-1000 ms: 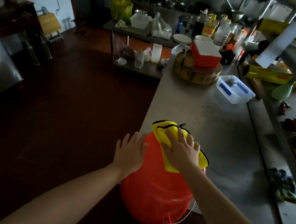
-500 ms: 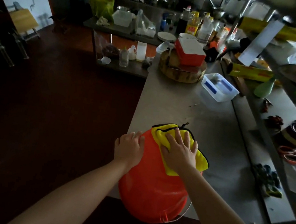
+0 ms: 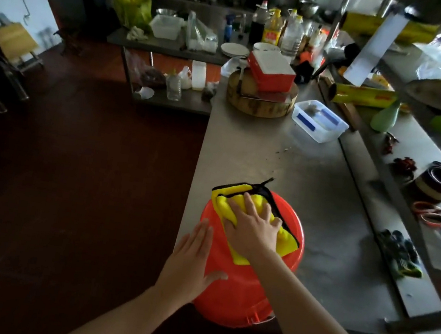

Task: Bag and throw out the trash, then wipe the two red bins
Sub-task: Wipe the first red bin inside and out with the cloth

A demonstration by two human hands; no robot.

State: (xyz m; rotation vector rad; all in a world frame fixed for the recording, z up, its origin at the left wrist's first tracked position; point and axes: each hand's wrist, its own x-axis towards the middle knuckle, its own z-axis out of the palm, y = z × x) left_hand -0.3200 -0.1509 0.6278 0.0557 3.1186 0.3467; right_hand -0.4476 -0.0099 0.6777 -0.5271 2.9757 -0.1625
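- Lying at the near left corner of the brushed steel worktop is the round red plastic bin, turned so that its base points up and away and its rim, with a thin wire handle, points toward the person.
- A folded yellow microfibre cloth with black edging is spread across the upper far part of the bin wall and base.
- The right hand lies flat on the cloth, fingers straight and slightly spread, pressing it against the bin.
- The left hand rests flat on the left flank of the bin, fingers straight and together, thumb spread across the red surface; it holds nothing.
- Farther along the worktop, well apart from the bin, stands a clear rectangular plastic container with blue patches.
- Just beside it, to the left, sits a thick round wooden chopping block carrying a red box with a white top.
- On the raised shelf to the right lie a yellow roll of film and orange-handled scissors.
- Left of the worktop is dark red floor.
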